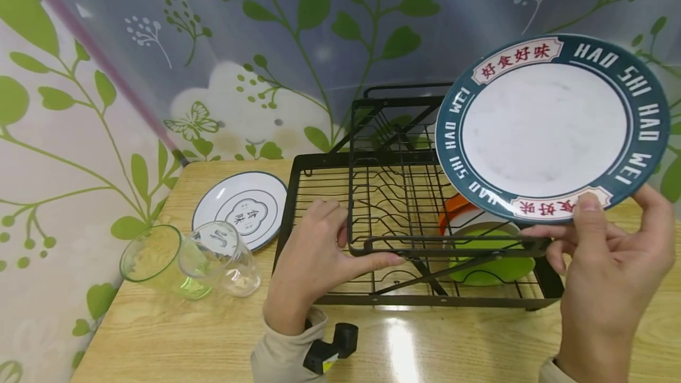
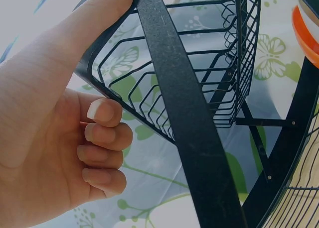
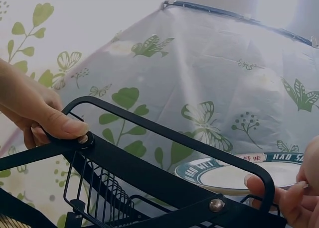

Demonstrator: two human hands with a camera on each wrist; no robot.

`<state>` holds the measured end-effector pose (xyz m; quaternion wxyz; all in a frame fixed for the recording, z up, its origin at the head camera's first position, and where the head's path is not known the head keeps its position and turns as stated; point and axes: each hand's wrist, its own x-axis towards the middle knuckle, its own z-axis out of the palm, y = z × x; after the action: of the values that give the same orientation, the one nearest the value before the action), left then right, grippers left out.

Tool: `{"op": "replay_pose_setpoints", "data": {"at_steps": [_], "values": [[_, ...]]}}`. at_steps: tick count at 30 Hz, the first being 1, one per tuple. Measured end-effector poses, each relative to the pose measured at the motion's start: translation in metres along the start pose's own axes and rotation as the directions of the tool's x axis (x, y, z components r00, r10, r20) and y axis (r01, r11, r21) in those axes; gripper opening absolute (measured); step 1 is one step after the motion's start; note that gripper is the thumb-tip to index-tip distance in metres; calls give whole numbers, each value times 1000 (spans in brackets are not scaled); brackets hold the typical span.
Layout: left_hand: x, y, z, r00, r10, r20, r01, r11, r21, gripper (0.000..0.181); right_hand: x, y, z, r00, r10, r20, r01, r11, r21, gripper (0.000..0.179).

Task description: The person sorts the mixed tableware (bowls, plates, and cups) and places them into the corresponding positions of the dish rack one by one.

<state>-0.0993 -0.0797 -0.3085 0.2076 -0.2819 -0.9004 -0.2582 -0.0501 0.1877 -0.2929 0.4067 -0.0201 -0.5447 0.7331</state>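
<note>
Presently working with hands apart: gripping the black wire rack (image 1: 452, 252) by its upper front left corner with left hand (image 1: 319, 253), pinching the smooth round plate (image 1: 548, 129) by its printed rim at the rack's right edge with right hand (image 1: 612, 259). Advisably bracing firmly while angling the rim off the metal.

Leaf-printed sheeting (image 1: 330, 75) hangs behind a pale wooden table (image 1: 159, 336).
</note>
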Motion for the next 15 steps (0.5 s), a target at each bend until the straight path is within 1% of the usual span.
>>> {"op": "replay_pose_setpoints", "data": {"at_steps": [4, 7, 10, 15], "values": [[0, -1, -2, 1000, 1, 0, -1, 1000, -6, 67, -1, 0, 1, 1000, -23, 8, 22, 999, 35, 39], [0, -1, -1, 1000, 8, -3, -8, 1000, -8, 67, -1, 0, 3, 998, -63, 24, 64, 998, -20, 38], [0, -1, -1, 1000, 12, -8, -12, 1000, -7, 67, 0, 0, 5, 992, -118, 43, 121, 990, -70, 37], [-1, -1, 0, 1000, 5, -14, -5, 1000, 6, 67, 0, 0, 6, 988, -147, 48, 152, 982, -110, 37]]}}
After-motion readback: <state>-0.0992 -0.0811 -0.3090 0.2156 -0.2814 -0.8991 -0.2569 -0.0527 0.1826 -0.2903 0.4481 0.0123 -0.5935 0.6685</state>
